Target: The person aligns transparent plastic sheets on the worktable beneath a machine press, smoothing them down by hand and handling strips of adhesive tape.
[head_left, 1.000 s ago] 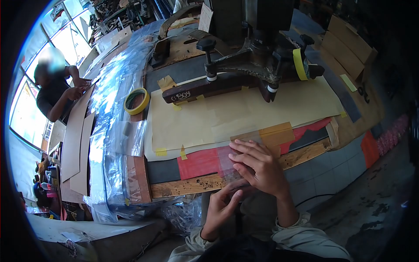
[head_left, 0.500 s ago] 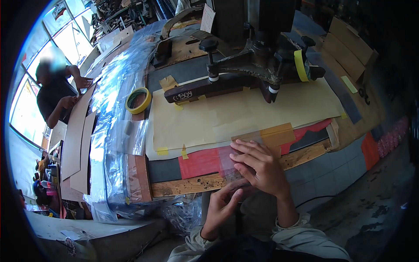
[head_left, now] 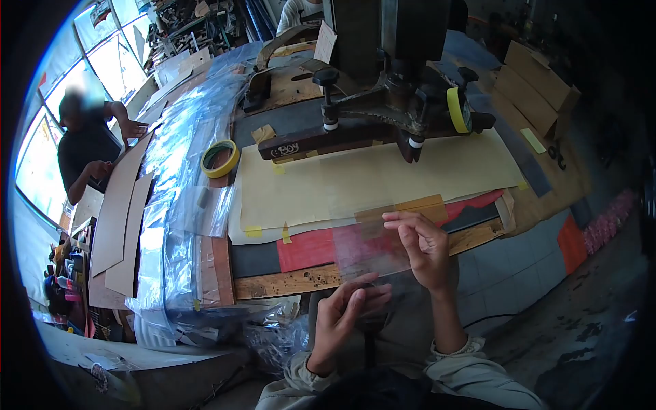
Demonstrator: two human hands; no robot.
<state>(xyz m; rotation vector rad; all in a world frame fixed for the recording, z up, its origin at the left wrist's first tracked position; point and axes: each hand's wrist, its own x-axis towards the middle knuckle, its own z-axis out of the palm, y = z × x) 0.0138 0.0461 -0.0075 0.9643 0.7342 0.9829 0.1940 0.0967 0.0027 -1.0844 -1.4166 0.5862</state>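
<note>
A clear plastic sheet [head_left: 365, 249] spans the space between my hands, over the table's front edge. My left hand [head_left: 338, 318] is closed at its lower edge, the fingertips seen through or behind the film. Higher up, my right hand [head_left: 425, 253] is closed at the sheet's right side, thumb and fingers close together. Beneath the sheet lie a red strip [head_left: 305, 250] and a brown tape-like strip [head_left: 427, 207]. Behind them a large cream paper sheet [head_left: 294, 195] lies flat under the press's dark bar [head_left: 301, 145], with small yellow tape pieces along its edge.
A yellow tape roll [head_left: 220, 158] lies on the left; another roll [head_left: 456, 111] hangs on the press [head_left: 383, 102]. Clear plastic film [head_left: 178, 178] covers the table's left part. Scissors [head_left: 557, 154] and cardboard [head_left: 533, 89] are at right. Another person [head_left: 92, 143] works at far left.
My right hand has lifted off the work surface and turned, its fingers drawing together. The clear sheet has come up with it, and more of it shows between my hands.
</note>
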